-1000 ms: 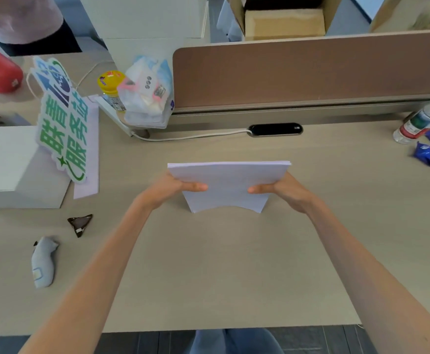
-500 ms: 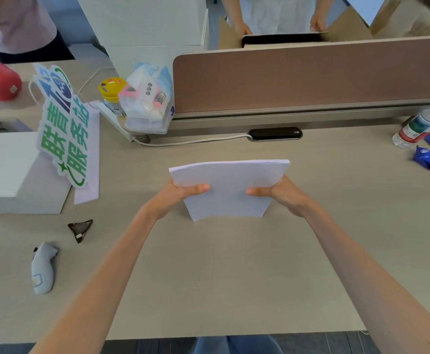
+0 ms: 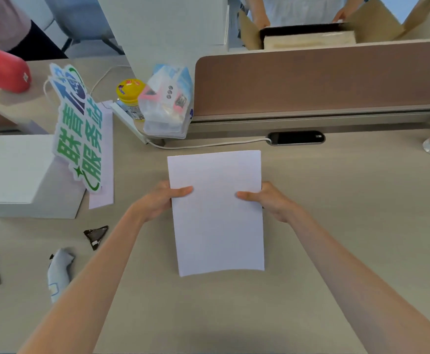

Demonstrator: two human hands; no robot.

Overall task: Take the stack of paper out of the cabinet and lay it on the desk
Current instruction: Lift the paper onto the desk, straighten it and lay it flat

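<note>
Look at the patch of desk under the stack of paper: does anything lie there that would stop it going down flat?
Nothing visible does. The stack of paper, held by the left hand and right hand, is over bare desk. The dark wrapper and white cable lie clear of it.

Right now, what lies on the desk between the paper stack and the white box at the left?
In the head view, between the paper stack and the white box stands a green-lettered sign leaning on the box, a loose sheet behind it; otherwise bare desk.
</note>
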